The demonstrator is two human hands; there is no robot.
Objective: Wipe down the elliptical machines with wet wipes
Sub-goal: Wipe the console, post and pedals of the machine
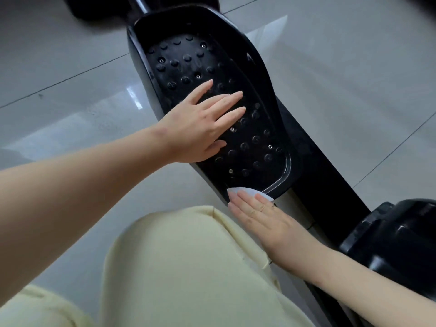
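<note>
A black elliptical foot pedal (257,67) with round studs and a raised rim fills the middle of the view. My left hand (200,123) lies flat on the studded surface, fingers straight and spread. At the pedal's near end, my right hand (262,218) presses a white wet wipe (247,192) against the rim with straight fingers. Only the wipe's upper edge shows above my fingertips.
The pedal sits on a black rail (330,185) running toward the lower right, where a bulky black machine part (398,237) stands. Glossy grey floor tiles (70,102) surround the machine. My knee in pale yellow trousers (184,267) is just below the pedal.
</note>
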